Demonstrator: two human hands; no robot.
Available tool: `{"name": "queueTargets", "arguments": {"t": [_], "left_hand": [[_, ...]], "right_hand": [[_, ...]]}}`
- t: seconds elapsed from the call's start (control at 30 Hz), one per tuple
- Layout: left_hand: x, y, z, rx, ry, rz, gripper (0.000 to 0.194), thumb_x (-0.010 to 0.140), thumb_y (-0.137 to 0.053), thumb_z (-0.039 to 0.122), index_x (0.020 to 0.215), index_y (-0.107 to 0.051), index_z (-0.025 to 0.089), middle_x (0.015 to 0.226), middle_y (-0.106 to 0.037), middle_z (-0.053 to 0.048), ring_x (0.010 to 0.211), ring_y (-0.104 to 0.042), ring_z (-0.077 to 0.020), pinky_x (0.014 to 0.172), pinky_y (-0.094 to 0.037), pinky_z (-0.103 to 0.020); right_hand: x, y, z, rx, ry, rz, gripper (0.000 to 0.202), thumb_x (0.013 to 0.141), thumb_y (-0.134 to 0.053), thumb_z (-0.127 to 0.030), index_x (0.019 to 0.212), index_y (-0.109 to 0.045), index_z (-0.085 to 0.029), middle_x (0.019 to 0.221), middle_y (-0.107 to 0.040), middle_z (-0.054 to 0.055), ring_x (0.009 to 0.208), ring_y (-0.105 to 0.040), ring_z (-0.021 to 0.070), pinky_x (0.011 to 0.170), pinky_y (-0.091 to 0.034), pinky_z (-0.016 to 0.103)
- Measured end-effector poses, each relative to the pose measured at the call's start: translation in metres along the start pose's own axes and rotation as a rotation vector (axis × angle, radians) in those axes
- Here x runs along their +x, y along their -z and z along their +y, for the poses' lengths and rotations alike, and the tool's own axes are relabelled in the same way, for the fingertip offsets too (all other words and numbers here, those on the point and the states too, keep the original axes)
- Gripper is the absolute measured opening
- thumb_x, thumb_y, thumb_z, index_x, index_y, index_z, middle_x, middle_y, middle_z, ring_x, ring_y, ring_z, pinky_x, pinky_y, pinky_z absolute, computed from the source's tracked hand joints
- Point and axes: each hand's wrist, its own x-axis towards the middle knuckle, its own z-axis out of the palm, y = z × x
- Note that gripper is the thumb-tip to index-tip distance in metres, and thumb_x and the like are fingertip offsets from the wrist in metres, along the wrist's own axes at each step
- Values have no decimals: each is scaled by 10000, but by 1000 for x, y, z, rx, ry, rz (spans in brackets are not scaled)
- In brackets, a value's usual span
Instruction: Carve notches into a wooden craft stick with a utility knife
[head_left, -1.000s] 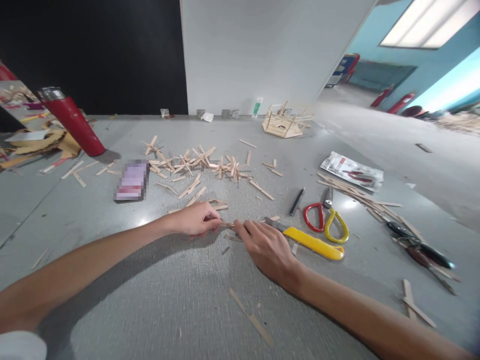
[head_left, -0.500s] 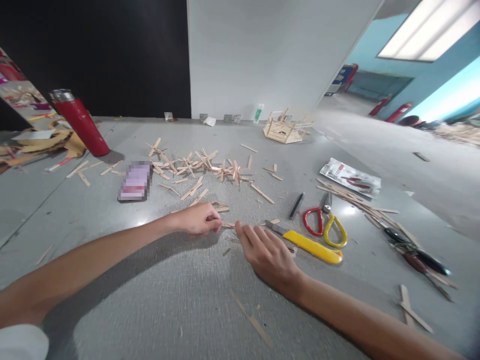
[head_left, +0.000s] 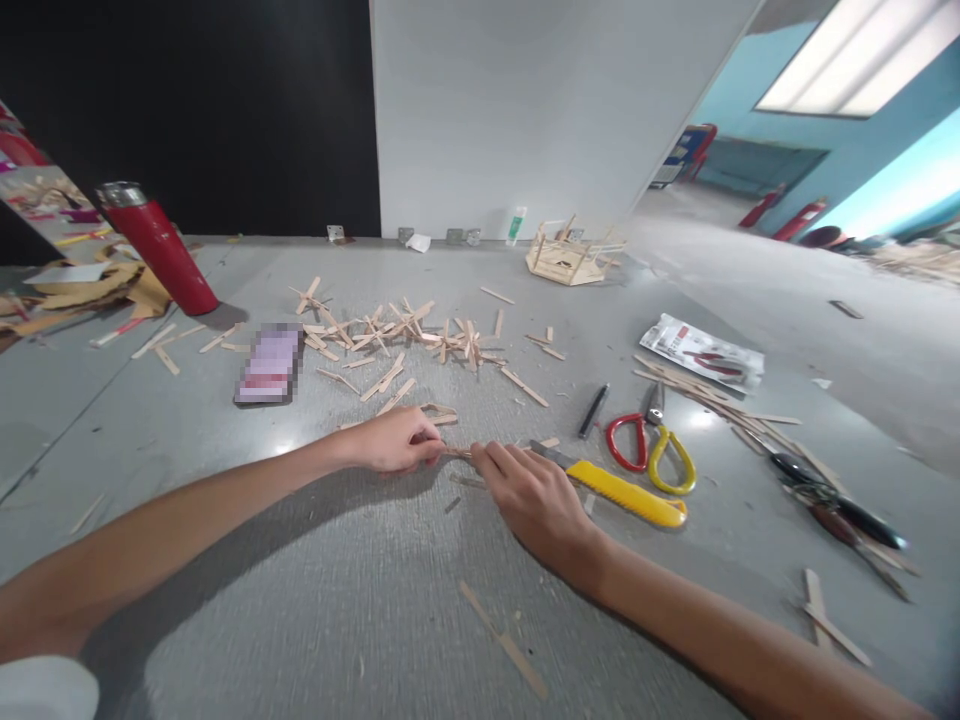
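A thin wooden stick [head_left: 457, 453] spans the gap between my two hands, just above the grey table. My left hand [head_left: 397, 440] pinches its left end, fingers closed. The right end is under the closed fingers of my right hand [head_left: 529, 490], which hide part of it. Right beside my right hand lies a yellow utility knife [head_left: 628, 494], its blade pointing left behind my fingers. Scissors with one red and one yellow handle [head_left: 654, 440] rest farther right, near a dark pen [head_left: 594, 411].
Loose wooden sticks [head_left: 390, 330] are scattered beyond my hands. A phone [head_left: 271, 364] and red bottle [head_left: 161, 250] stand to the left. A wooden frame [head_left: 566, 258] is at the back, a white packet [head_left: 701, 352] and pliers [head_left: 832, 505] at the right.
My right hand has shifted very slightly, its fingers still at the stick. My left hand keeps nearly the same place and grip.
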Motion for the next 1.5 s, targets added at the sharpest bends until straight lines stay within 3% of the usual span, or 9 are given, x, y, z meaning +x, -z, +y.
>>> {"name": "queueTargets", "arguments": {"t": [0.63, 0.9, 1.13, 1.33, 1.5], "left_hand": [[-3, 0, 4, 114, -90, -16, 376, 989, -430, 373, 669, -490, 186, 431, -469, 28, 322, -451, -111, 432, -306, -225], [1, -7, 2, 362, -352, 59, 367, 964, -443, 233, 602, -416, 186, 531, -438, 27, 493, -396, -114, 546, -274, -267], [-2, -12, -1, 407, -364, 97, 348, 972, -455, 223, 633, -381, 198, 522, -331, 55, 465, -348, -113, 516, -223, -270], [-1, -12, -6, 427, -331, 78, 319, 988, -431, 249, 674, -422, 197, 524, -390, 45, 471, -382, -117, 513, -222, -266], [-2, -11, -4, 440, -309, 74, 310, 984, -432, 247, 678, -426, 198, 525, -396, 42, 477, -386, -120, 514, -231, -262]], "right_hand": [[-2, -3, 9, 163, 10, -93, 233, 888, -500, 1, 1037, -608, -143, 859, -655, 43, 733, -623, 169, 606, -404, 289], [1, 21, 6, 120, 12, -304, 251, 876, -504, 5, 1045, -614, -145, 902, -686, 52, 651, -625, 157, 527, -301, 309], [6, 18, 24, 367, -8, -336, 245, 915, -451, -28, 969, -640, -175, 824, -677, 19, 590, -561, 118, 546, -270, 286], [11, 9, 39, 609, 14, -288, 245, 969, -445, -127, 960, -685, -178, 806, -684, 31, 684, -597, 121, 593, -321, 246], [12, 8, 43, 605, 40, -311, 224, 942, -485, -94, 979, -688, -181, 843, -697, 27, 725, -617, 126, 606, -329, 243]]}}
